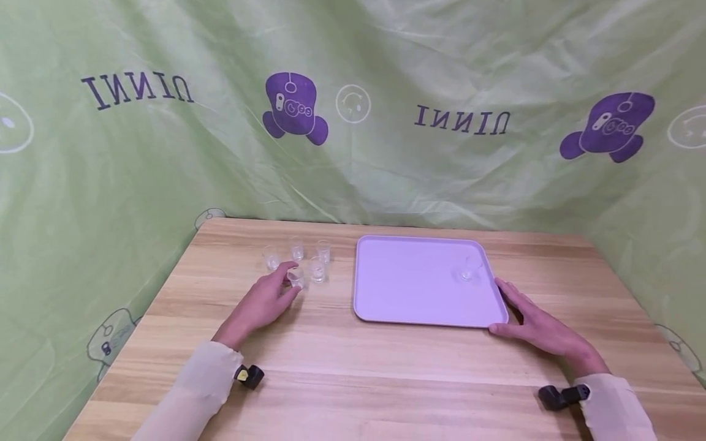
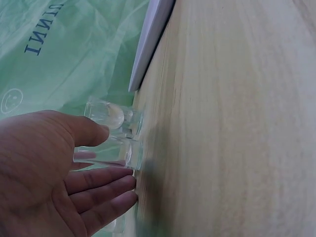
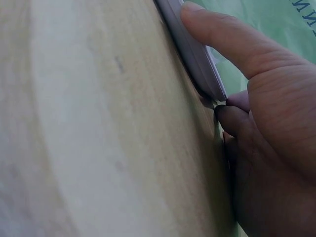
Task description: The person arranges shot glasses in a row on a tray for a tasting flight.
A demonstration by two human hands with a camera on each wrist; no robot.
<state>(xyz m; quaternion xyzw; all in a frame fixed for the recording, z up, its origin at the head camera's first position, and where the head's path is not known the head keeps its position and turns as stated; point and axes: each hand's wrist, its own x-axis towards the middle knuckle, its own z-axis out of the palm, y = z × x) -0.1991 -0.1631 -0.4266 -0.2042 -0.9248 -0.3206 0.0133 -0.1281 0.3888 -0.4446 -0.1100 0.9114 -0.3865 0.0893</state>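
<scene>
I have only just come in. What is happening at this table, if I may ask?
A person's left hand has its thumb and fingers around one small clear glass, near four other glasses that stand on the wooden table, left of the purple tray. The right hand touches the tray's right edge. A sixth glass is on the tray, toward its right side.

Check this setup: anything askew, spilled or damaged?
Only the green backdrop stands out: its purple figures look upside down, with ear-like shapes at the bottom. No spill or damage is visible on the table, lilac tray or small clear cups.
</scene>
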